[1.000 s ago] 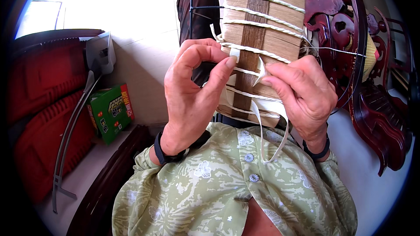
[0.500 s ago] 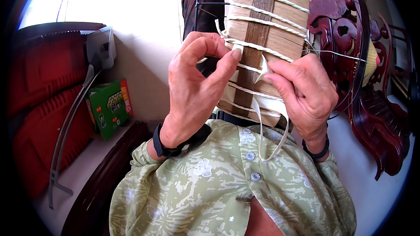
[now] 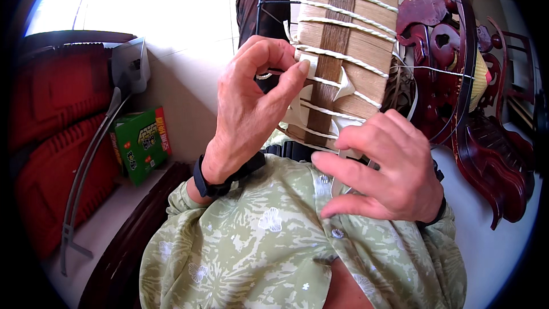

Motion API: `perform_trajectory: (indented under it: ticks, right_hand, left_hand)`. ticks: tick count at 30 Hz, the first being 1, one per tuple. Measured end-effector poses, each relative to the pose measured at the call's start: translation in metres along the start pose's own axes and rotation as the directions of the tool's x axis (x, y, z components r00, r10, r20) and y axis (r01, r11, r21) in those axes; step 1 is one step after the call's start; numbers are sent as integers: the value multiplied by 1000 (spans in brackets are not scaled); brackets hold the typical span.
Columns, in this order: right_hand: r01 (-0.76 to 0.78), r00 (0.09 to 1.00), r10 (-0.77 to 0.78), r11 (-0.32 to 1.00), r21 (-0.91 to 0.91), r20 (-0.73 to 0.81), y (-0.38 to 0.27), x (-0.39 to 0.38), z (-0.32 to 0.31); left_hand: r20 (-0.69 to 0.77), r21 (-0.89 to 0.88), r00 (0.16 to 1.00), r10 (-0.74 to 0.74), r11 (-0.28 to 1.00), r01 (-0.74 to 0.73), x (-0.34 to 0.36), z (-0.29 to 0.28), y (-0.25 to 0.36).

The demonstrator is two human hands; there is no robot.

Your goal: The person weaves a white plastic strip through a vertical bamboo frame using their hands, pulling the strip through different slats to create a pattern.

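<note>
In front of me lies a long tan bundle of fine strands [image 3: 372,46], a dark brown strip [image 3: 333,37] running down its middle. Twisted white cords [image 3: 349,58] cross it at intervals. At its left edge, my left hand [image 3: 243,106] is closed, thumb and index finger pinching a flat white strip [image 3: 309,64]. A folded white piece [image 3: 345,86] stands up at a cord right of the brown strip. Lower down, my right hand [image 3: 386,169] has its fingers apart beside the bundle's near end. A thin white ribbon hangs behind those fingers, partly hidden.
Carved dark-red wooden furniture [image 3: 497,166] stands at the right, with a white line [image 3: 434,68] stretched toward it. A black wire frame [image 3: 260,6] rises left of the bundle. Further left are a green box [image 3: 140,146], a grey metal bracket [image 3: 86,177] and red cushions [image 3: 63,166].
My right hand has let go of the folded white piece and moved down toward my body, its fingers spreading. My left hand keeps its pinch at the left edge. The bundle has shifted slightly left.
</note>
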State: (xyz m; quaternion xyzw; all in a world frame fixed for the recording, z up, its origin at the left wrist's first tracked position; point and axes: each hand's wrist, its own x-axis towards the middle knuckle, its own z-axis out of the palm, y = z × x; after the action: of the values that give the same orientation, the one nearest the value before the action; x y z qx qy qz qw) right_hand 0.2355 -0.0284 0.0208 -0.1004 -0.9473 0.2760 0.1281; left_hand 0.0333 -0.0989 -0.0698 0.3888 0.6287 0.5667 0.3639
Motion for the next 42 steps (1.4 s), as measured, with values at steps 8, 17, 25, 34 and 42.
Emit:
perform_trajectory:
  ticks: [8,17,25,34,42]
  right_hand:
    - [-43,994,48,998,-53,97,-13,-5,-3]
    - [-94,995,88,986,134,55,0,-19,-20]
    - [-311,916,389,842,440,-96,7,-24,-13]
    - [-164,944,328,552,817,-32,32,-33,-18]
    - [-464,682,623,-37,885,384,24,-27,-50]
  left_hand:
    - [81,-36,993,84,996,-82,-2,-7,-11]
    - [75,-15,995,64,998,-63,0,-14,-13]
    - [99,35,992,80,996,-84,2,-16,-11]
    - [76,168,978,196,964,-207,3,-16,-10]
    - [42,540,929,368,774,-331,-4,-10,8]
